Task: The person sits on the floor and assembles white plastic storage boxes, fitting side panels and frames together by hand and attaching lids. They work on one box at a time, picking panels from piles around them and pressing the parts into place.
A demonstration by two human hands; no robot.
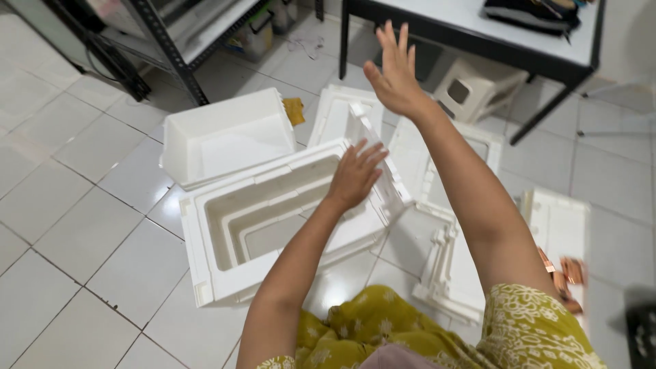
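**A:** From the head view, where are your hands?

**B:** Your left hand (355, 174) lies flat, fingers spread, on the far rim of the big white foam box (273, 219) that sits on its side on the tiled floor (75, 239), mouth turned toward you. It presses more than grips; nothing is closed in it. Your right hand (393, 72) is raised in the air above the foam pieces, palm open, fingers apart, holding nothing.

**A:** How will that box handle?

**B:** I'd judge it very light and stiff, but brittle: expanded foam, so the thin lips and corners could snap or crumble if you pinch them hard. The surface looks dry and a bit grippy, not slippery. Take it by the thick rim wall, one hand on each long side, or with fingers hooked inside the opening, rather than by a corner.

**A:** What's the count?

**B:** One big foam box under your left hand. One smaller white tub (225, 137) just behind it, touching or nearly so. Flat foam lids or panels (451, 266) lie to the right and behind; I make out about four, though they overlap and I can't be sure. One white plastic stool (471, 89) stands under the dark-framed table (465, 31). Some coppery pieces (564, 273) lie at the right edge, too blurred to count.
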